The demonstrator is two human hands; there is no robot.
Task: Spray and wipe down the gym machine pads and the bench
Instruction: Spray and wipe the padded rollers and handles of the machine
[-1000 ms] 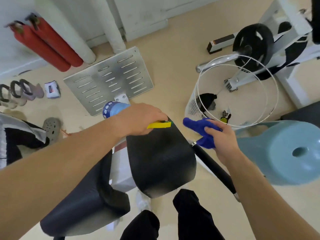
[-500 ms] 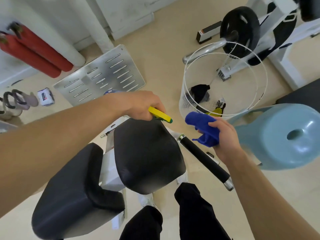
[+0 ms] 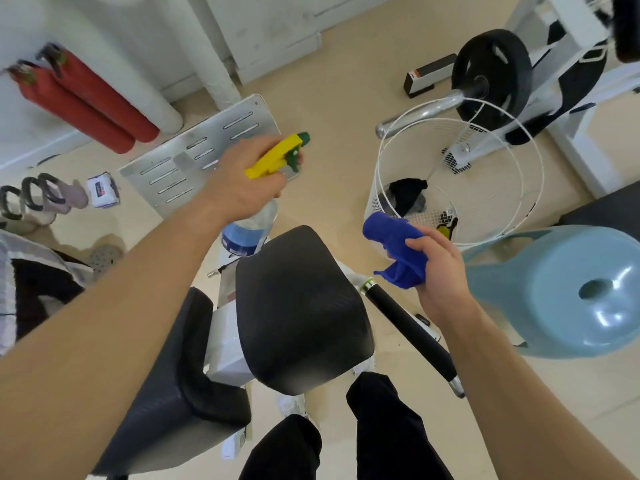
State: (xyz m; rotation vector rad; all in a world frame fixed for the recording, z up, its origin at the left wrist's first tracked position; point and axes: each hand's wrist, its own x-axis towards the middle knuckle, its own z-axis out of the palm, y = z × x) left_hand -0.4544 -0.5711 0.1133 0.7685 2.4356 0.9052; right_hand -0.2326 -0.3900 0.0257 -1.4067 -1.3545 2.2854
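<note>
Spray step in hand over the machine pad, cloth ready.

Nearest, below and between both hands, sits the black cushioned machine pad (image 3: pixel 301 306), with a second black pad (image 3: pixel 166 375) under the left forearm. The left hand (image 3: pixel 242 183) is wrapped round the clear spray bottle (image 3: pixel 251 226) of blue liquid with a yellow trigger head, its nozzle aimed away over the floor. The right hand (image 3: pixel 441 271) clutches a bunched blue cloth (image 3: pixel 398 252). Spraying seems to be the step: next the nozzle needs tipping down onto the pad, then the cloth follows. Beyond the right hand, a white wire basket (image 3: pixel 460 109) holds a dark garment (image 3: pixel 407 195) and something yellow-and-black, too small to identify.
</note>
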